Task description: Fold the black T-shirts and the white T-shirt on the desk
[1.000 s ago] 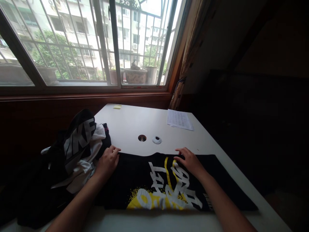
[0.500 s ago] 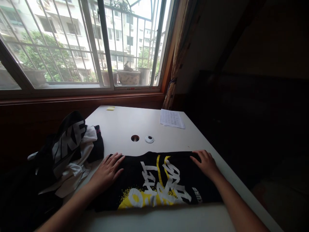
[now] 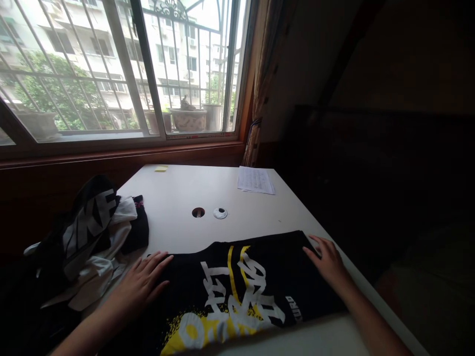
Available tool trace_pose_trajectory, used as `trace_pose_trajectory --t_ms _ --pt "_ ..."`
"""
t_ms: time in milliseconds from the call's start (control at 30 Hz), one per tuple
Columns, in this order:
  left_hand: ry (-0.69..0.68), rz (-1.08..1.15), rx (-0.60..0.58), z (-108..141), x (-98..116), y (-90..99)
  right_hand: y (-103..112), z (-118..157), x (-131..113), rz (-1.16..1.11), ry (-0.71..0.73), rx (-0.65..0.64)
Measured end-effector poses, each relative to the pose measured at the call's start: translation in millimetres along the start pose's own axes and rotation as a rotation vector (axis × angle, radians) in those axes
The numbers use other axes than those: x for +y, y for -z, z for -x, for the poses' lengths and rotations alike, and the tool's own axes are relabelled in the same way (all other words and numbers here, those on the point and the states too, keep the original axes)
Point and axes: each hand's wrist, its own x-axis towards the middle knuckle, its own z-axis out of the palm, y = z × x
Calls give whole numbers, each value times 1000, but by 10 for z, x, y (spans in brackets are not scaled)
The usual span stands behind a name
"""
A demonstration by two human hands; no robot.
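Person's got a black tee (image 3: pixel 274 269) spread across the near part of a white table (image 3: pixel 256 220), b/w the two hands, which are well apart, one at each far corner. Left hand (image 3: pixel 144 279) lies palm-down on the far left corner, fingers fanned over the edge, prob. to keep cloth flat w/o bunching it. Right hand (image 3: pixel 328 259) is at the far right corner, thumb and index parted w/ a gap showing; thumb tip's at the cloth edge, but can't tell if it presses or just brushes. Wide spacing prob. keeps the far edge fairly straight, tho there's a small hump mid-edge. Print (white letters, yellow patch) faces up, turned sideways, and gets cut off at the near edge, so the tee's prob. doubled over there; near left bit runs out of view. Far left, a loose pile of clothes (image 3: pixel 92 225), black + white, sits heaped just beside the left hand, prob. pushed to that side so the tee gets the room. Papers (image 3: pixel 256 180) lie at the far right end and a yellow note (image 3: pixel 161 169) at the far left, both well clear of the cloth. Mid-table there's a round hole (image 3: pixel 198 212), w/ a ring-shaped cap (image 3: pixel 220 213) just right of it, prob. its cover, off. Both are beyond the tee's far edge, so nothing's seen pushing up under the cloth there.
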Motion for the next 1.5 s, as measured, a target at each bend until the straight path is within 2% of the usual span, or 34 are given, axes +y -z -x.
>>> trace_pose_trajectory --t_ms 100,233,367,500,633,800,900,1100,1300,1500 --pt "-6 52 -11 -247 86 164 40 -203 164 -36 -36 -16" --pt "-61 227 -33 -790 463 307 -6 -508 144 4 60 -89" --pt "-98 301 -57 -1270 906 210 -53 -659 -16 28 145 -171" --pt "-110 257 -58 -1524 1093 -7 18 -655 -96 19 199 -188" --pt "-77 314 -49 -1594 1090 -137 123 -583 -94 -44 210 -159" --pt "-17 462 -36 -1561 1089 -176 106 -527 -63 -167 21 -152" --pt "23 514 -5 -1526 1109 -191 31 -559 -39 -213 -40 -119" --pt "69 506 15 -1489 1145 -210 -110 -687 8 -123 -33 -103" --pt "85 422 39 -1472 1162 -248 -223 -737 -52 21 30 -89" --pt "103 282 89 -1458 1158 -318 -201 -668 -83 193 41 -15"
